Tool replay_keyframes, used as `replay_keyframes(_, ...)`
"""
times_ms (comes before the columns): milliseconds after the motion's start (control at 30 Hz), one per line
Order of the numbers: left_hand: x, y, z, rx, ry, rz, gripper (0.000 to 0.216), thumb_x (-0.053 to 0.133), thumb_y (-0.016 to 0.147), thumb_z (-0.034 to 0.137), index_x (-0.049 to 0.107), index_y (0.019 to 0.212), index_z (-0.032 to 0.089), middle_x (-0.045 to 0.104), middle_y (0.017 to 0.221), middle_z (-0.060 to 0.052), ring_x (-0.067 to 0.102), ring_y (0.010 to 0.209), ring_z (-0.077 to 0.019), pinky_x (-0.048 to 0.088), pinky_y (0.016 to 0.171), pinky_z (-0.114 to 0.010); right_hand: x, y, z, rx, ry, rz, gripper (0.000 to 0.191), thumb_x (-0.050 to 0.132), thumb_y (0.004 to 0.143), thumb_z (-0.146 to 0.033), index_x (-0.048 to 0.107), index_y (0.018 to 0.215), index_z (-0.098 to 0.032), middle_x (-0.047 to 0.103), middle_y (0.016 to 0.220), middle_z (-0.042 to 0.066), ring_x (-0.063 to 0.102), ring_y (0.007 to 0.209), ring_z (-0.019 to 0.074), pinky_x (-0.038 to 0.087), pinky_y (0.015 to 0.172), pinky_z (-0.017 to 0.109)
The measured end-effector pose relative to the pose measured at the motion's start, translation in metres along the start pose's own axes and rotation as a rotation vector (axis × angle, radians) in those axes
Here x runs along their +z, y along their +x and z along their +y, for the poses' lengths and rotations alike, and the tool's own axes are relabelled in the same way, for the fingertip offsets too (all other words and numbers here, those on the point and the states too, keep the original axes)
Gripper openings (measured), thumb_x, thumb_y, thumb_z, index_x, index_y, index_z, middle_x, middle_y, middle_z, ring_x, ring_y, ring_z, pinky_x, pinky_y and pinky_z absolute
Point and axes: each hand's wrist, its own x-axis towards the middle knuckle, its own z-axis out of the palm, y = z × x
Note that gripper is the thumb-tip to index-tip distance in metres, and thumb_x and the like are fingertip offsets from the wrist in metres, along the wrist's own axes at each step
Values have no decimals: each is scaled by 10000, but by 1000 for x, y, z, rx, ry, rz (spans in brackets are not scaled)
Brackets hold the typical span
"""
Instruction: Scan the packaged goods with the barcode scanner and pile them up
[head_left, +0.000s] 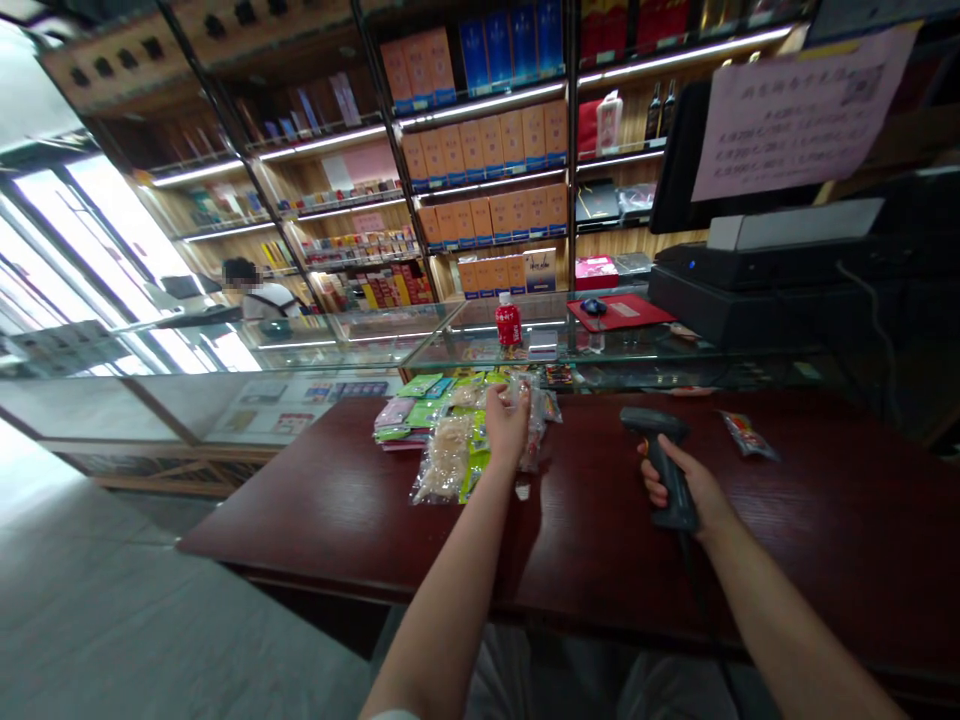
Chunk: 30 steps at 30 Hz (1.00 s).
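Observation:
My right hand (686,485) is wrapped round the grip of a dark barcode scanner (664,460), held just above the dark red counter (345,500). My left hand (508,420) reaches forward and is closed on a clear snack packet (534,425) at the edge of a pile of packets (442,440). The pile holds green, pink and clear bags lying flat. One small packet (746,435) lies alone to the right of the scanner.
A glass display case (360,335) runs behind the counter, with a red bottle (508,322) and a red mouse mat (619,312) on it. A till with a screen (750,270) stands at right. A person (259,295) sits far left before stocked shelves.

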Motion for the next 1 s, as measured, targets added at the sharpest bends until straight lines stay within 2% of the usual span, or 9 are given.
replay_keyframes(100, -27, 25, -1, 12, 298, 42, 393, 593, 834, 361, 517, 1152, 143, 635, 879, -72, 618, 837, -218, 464, 750, -318, 0, 1, 2, 11, -3, 7, 268, 670, 797, -428, 636, 808, -163, 528, 491, -42, 434, 336, 62, 354, 302, 147)
replay_keyframes(200, -41, 38, -7, -1, 528, -25, 341, 573, 849, 339, 554, 1123, 138, 657, 1022, -125, 619, 945, -250, 448, 810, -335, 0, 1, 2, 9, -5, 2, 271, 684, 785, -431, 634, 812, -166, 525, 488, -43, 438, 333, 65, 355, 298, 150)
replay_keyframes(300, -45, 42, -14, 19, 677, -100, 290, 534, 869, 332, 594, 1089, 152, 668, 1065, -128, 608, 1011, -255, 432, 862, -344, 1, 0, 1, -2, 1, -11, 284, 706, 767, -438, 635, 816, -168, 523, 494, -47, 439, 339, 61, 356, 303, 147)
replay_keyframes(400, -46, 40, -18, 82, 810, -124, 298, 488, 889, 348, 626, 1069, 156, 671, 1052, -133, 588, 1054, -264, 400, 932, -372, 2, -1, 0, -6, 3, -15, 283, 702, 771, -439, 634, 815, -168, 520, 499, -49, 438, 343, 57, 353, 308, 141)
replay_keyframes(567, -44, 29, -8, 131, 906, -49, 310, 492, 878, 380, 643, 1079, 197, 599, 1133, -134, 518, 1124, -290, 371, 974, -414, 1, 0, 1, -21, -1, -2, 264, 661, 803, -432, 635, 819, -169, 520, 500, -45, 431, 341, 64, 355, 306, 148)
replay_keyframes(667, -34, 19, 2, 199, 846, -33, 262, 510, 871, 354, 638, 1062, 228, 560, 1144, -115, 488, 1141, -290, 359, 988, -425, 0, -1, 0, -30, -2, -11, 265, 674, 790, -432, 631, 825, -173, 523, 504, -42, 435, 342, 74, 362, 307, 162)
replay_keyframes(767, -15, 7, 10, 310, 743, -81, 235, 496, 884, 335, 626, 1053, 236, 538, 1131, -110, 481, 1131, -283, 357, 991, -424, 1, -3, -3, -56, -10, -40, 288, 711, 756, -435, 624, 845, -175, 537, 519, -40, 459, 355, 87, 381, 318, 179)
replay_keyframes(900, 25, -16, 15, 447, 674, -248, 202, 498, 882, 289, 617, 1039, 242, 529, 1123, -87, 467, 1111, -262, 353, 995, -408, 5, -6, -7, -127, -30, -10, 349, 743, 714, -473, 610, 851, -181, 543, 504, -52, 461, 343, 83, 372, 312, 173)
replay_keyframes(1000, 60, -36, 19, 520, 645, -414, 209, 533, 858, 262, 608, 1053, 246, 519, 1137, -80, 432, 1123, -257, 343, 1007, -404, 8, -10, -12, -205, -105, 79, 377, 759, 690, -491, 596, 850, -191, 553, 490, -56, 480, 334, 95, 383, 303, 185)
